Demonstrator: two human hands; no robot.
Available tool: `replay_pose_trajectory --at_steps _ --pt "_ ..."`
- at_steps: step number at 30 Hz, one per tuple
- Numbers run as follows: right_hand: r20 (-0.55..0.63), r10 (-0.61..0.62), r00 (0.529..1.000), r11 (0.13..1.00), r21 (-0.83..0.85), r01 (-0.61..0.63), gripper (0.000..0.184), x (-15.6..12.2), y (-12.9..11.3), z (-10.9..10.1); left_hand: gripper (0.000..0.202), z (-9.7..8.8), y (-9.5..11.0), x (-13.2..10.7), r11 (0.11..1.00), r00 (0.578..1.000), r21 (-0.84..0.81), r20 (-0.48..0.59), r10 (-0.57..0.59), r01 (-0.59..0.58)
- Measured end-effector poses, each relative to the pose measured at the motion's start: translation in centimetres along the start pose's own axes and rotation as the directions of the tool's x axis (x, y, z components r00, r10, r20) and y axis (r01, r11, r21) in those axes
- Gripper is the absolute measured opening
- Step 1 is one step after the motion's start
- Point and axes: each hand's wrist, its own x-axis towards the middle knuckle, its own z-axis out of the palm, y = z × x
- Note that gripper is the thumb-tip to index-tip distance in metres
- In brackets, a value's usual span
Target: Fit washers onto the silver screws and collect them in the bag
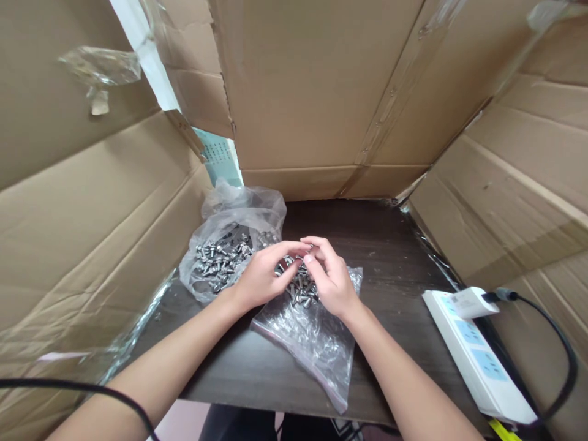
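Note:
My left hand (263, 274) and my right hand (331, 278) meet fingertip to fingertip over a small heap of silver screws (301, 289). The heap lies on a flat clear zip bag (316, 340) on the dark wooden table (395, 257). Both hands have their fingers curled into a pinch; whatever small piece they hold is too small to make out. To the left, touching my left hand, an open crumpled plastic bag (239, 214) holds many more silver screws (218, 260).
Cardboard walls stand on the left (82, 214), back (321, 92) and right (514, 171) of the table. A white power strip (478, 355) with a plugged-in adapter and black cable lies at the right edge. Another black cable (92, 392) crosses the lower left.

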Motion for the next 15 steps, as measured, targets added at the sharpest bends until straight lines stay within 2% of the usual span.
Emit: replay_pose_trajectory --at_steps 4,10,15 --pt "-0.001 -0.045 0.999 0.999 0.01 0.045 0.032 0.02 0.06 0.16 0.022 0.01 -0.13 -0.04 1.0 0.999 0.017 -0.04 0.004 -0.003" --pt "-0.008 0.007 1.0 1.0 -0.015 -0.007 0.03 -0.08 0.23 0.22 0.026 0.07 -0.46 -0.16 1.0 1.0 0.003 0.013 0.028 -0.029" --pt "0.013 -0.052 0.999 0.999 0.003 0.052 0.034 -0.07 0.08 0.04 0.022 0.0 -0.43 0.01 0.999 0.999 0.018 -0.011 0.045 -0.045"
